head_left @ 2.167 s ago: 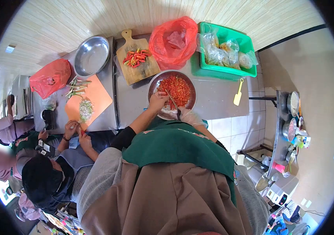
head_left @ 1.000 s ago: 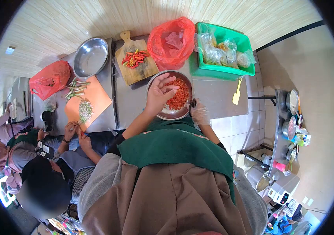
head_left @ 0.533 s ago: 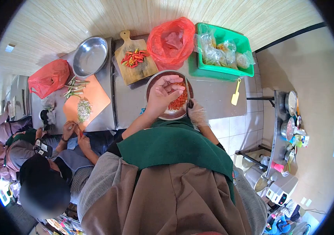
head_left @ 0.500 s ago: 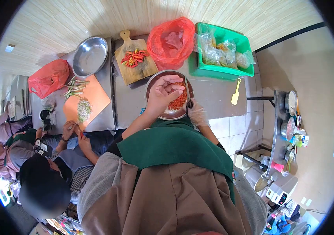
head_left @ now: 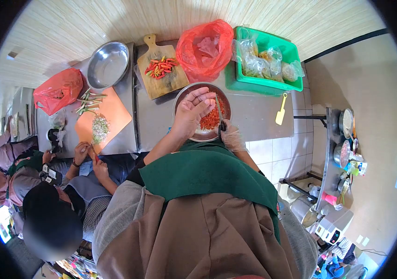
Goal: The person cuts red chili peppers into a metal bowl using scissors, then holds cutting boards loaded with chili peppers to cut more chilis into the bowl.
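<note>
A metal bowl (head_left: 177,103) holding finely chopped red chillies (head_left: 209,121) stands at the table's front edge. Above its left part is my left hand (head_left: 192,111), palm turned up and fingers curled toward the thumb; whatever they pinch is too small to name. My right hand (head_left: 231,136), in a clear plastic glove, is closed round the black handle of a knife (head_left: 219,108) at the bowl's right rim. The blade points up over the chillies, near my left fingertips. Whole red chillies (head_left: 161,68) lie on a wooden board (head_left: 166,86) behind the bowl.
Behind stand an open red bag (head_left: 205,51) and a green crate (head_left: 270,84) of filled plastic bags. A yellow scoop (head_left: 281,111) lies at the right. At the left, a co-worker's hands (head_left: 89,156) hold a red-handled tool by an orange mat (head_left: 115,114), near an empty metal bowl (head_left: 108,65).
My left hand has risen from among the chillies and turned palm up. The knife has shifted right and now stands more upright beside my left fingertips.
</note>
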Demonstrator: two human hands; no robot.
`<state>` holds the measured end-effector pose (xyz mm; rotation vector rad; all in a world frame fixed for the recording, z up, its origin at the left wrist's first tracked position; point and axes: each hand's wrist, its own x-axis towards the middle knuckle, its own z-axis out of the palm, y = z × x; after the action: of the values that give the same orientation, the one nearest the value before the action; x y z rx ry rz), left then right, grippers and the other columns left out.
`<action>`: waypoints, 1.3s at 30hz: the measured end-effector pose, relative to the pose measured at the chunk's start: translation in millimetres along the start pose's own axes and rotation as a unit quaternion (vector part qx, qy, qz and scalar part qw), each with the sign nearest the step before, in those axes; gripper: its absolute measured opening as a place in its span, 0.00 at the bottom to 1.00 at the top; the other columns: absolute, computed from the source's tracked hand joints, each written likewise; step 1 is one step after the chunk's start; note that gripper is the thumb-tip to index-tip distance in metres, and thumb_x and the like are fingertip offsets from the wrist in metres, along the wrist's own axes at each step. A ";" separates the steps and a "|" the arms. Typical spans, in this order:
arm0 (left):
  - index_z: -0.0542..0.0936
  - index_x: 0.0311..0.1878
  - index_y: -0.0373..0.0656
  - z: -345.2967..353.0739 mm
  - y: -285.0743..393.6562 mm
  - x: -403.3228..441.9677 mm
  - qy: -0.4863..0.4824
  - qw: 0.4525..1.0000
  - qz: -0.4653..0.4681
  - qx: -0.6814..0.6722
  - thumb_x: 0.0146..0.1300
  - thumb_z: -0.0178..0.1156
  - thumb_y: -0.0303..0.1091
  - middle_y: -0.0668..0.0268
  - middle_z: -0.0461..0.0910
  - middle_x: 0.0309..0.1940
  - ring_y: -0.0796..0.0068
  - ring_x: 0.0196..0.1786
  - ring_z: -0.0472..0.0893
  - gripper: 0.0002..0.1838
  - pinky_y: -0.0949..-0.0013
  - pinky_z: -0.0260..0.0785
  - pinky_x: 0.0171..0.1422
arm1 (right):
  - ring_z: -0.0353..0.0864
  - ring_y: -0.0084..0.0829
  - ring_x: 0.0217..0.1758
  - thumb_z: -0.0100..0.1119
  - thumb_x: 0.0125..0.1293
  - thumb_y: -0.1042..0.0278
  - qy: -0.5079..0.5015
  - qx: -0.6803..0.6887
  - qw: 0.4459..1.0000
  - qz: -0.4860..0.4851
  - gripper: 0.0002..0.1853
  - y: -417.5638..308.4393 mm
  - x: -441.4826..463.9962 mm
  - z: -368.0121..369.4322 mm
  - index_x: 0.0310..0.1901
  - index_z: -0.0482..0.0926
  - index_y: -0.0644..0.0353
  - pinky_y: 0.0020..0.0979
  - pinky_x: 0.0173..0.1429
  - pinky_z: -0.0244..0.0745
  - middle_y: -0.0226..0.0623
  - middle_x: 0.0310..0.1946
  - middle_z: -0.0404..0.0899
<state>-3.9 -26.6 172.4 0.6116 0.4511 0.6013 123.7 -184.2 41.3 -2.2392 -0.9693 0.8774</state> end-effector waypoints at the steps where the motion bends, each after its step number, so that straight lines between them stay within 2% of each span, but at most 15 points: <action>1: 0.67 0.60 0.39 -3.6 -0.1 1.0 -0.009 1.000 -0.001 -0.009 0.65 0.56 0.27 0.59 0.75 0.54 0.76 0.50 0.78 0.20 0.71 0.71 0.60 | 0.80 0.54 0.41 0.60 0.59 0.52 -0.001 0.004 1.000 -0.003 0.21 4.3 1.7 2.3 0.50 0.74 0.53 0.48 0.43 0.74 0.52 0.35 0.80; 2: 0.67 0.60 0.39 -5.6 0.0 1.7 -0.017 1.000 -0.002 -0.018 0.65 0.56 0.27 0.59 0.75 0.54 0.76 0.50 0.78 0.21 0.71 0.71 0.60 | 0.80 0.54 0.41 0.60 0.59 0.52 -0.002 0.008 1.000 -0.006 0.21 7.5 3.1 4.1 0.50 0.74 0.53 0.48 0.43 0.74 0.51 0.35 0.80; 5: 0.66 0.61 0.38 -5.3 1.3 1.6 -0.009 1.000 -0.005 -0.025 0.65 0.56 0.28 0.59 0.75 0.54 0.76 0.50 0.78 0.21 0.71 0.72 0.59 | 0.80 0.38 0.33 0.64 0.59 0.56 0.018 0.023 1.000 -0.006 0.20 13.2 3.8 8.5 0.46 0.76 0.61 0.36 0.41 0.73 0.43 0.30 0.80; 8: 0.67 0.59 0.38 0.4 3.0 0.3 0.033 0.999 -0.014 -0.034 0.63 0.58 0.23 0.57 0.77 0.51 0.73 0.49 0.79 0.21 0.69 0.74 0.58 | 0.80 0.36 0.34 0.64 0.59 0.56 0.004 0.016 1.000 0.007 0.20 6.7 1.5 3.0 0.46 0.76 0.60 0.36 0.42 0.73 0.42 0.30 0.80; 11: 0.67 0.59 0.37 -1.0 0.0 2.5 0.037 0.999 -0.021 0.005 0.63 0.58 0.23 0.56 0.77 0.51 0.72 0.49 0.79 0.21 0.70 0.74 0.58 | 0.81 0.52 0.42 0.61 0.59 0.51 -0.017 0.009 1.000 0.018 0.21 3.9 -0.4 -1.1 0.50 0.75 0.51 0.47 0.44 0.74 0.49 0.36 0.81; 17: 0.65 0.60 0.37 -6.7 -3.6 4.5 0.033 0.999 -0.024 -0.019 0.62 0.58 0.21 0.56 0.77 0.51 0.71 0.50 0.79 0.23 0.69 0.73 0.59 | 0.82 0.48 0.41 0.62 0.58 0.51 -0.006 0.035 0.999 0.007 0.21 6.3 -1.4 0.7 0.49 0.75 0.54 0.43 0.45 0.74 0.47 0.35 0.81; 20: 0.64 0.61 0.37 -13.3 -2.9 6.4 0.027 0.999 -0.012 -0.024 0.61 0.56 0.18 0.55 0.75 0.53 0.70 0.51 0.79 0.25 0.67 0.72 0.60 | 0.82 0.45 0.41 0.63 0.58 0.52 0.011 0.068 0.998 -0.001 0.22 31.3 5.9 17.8 0.49 0.75 0.57 0.41 0.44 0.74 0.45 0.35 0.82; 23: 0.63 0.62 0.38 -17.7 -6.5 8.2 0.008 1.000 0.020 -0.019 0.59 0.56 0.17 0.55 0.72 0.56 0.70 0.52 0.77 0.27 0.66 0.71 0.62 | 0.83 0.41 0.40 0.64 0.58 0.55 0.006 0.111 0.994 -0.002 0.22 14.8 -0.5 6.3 0.50 0.75 0.59 0.38 0.45 0.74 0.44 0.36 0.82; 26: 0.62 0.63 0.38 -20.8 -9.1 9.1 0.001 1.000 0.031 0.000 0.58 0.57 0.16 0.55 0.70 0.57 0.71 0.53 0.76 0.29 0.66 0.70 0.62 | 0.78 0.26 0.39 0.67 0.57 0.65 0.001 0.164 0.987 -0.003 0.18 27.0 7.8 18.1 0.46 0.75 0.64 0.28 0.46 0.73 0.36 0.37 0.81; 29: 0.62 0.63 0.38 -21.3 -11.7 9.1 0.008 0.999 0.040 0.020 0.56 0.58 0.16 0.56 0.71 0.56 0.72 0.50 0.76 0.30 0.67 0.70 0.61 | 0.82 0.38 0.41 0.65 0.58 0.59 0.010 0.121 0.993 -0.002 0.22 15.9 5.0 12.0 0.51 0.75 0.61 0.35 0.47 0.74 0.45 0.38 0.82; 32: 0.62 0.63 0.38 -19.1 -11.2 8.9 0.030 0.998 0.039 0.029 0.55 0.59 0.15 0.57 0.72 0.53 0.74 0.49 0.75 0.31 0.68 0.70 0.60 | 0.82 0.37 0.42 0.65 0.58 0.59 0.019 0.176 0.984 -0.036 0.22 28.9 11.1 24.5 0.51 0.75 0.62 0.34 0.48 0.74 0.45 0.38 0.82; 35: 0.61 0.63 0.39 -24.9 -14.1 11.1 0.031 0.996 0.046 0.066 0.53 0.61 0.15 0.58 0.71 0.54 0.75 0.48 0.75 0.34 0.69 0.70 0.59 | 0.82 0.36 0.43 0.65 0.58 0.59 0.000 0.150 0.989 -0.011 0.23 12.3 3.2 11.6 0.52 0.74 0.63 0.34 0.48 0.74 0.45 0.39 0.82; 38: 0.60 0.64 0.41 -26.1 -14.7 9.1 0.013 0.984 0.084 0.157 0.51 0.63 0.15 0.58 0.69 0.56 0.74 0.49 0.75 0.36 0.69 0.70 0.59 | 0.77 0.24 0.40 0.66 0.58 0.65 -0.003 0.177 0.984 -0.003 0.21 12.1 1.7 12.9 0.50 0.74 0.66 0.27 0.47 0.72 0.34 0.37 0.80; 39: 0.59 0.65 0.41 -25.2 -13.9 8.5 0.011 0.983 0.085 0.160 0.51 0.63 0.15 0.58 0.68 0.57 0.73 0.50 0.75 0.37 0.69 0.70 0.60 | 0.77 0.24 0.39 0.66 0.58 0.65 -0.001 0.188 0.982 -0.007 0.20 13.3 1.4 13.8 0.49 0.74 0.66 0.27 0.47 0.72 0.34 0.37 0.80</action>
<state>-6.2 -20.4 143.1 0.9573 0.5243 0.7051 119.9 -188.1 22.8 -1.9067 -0.7461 0.9678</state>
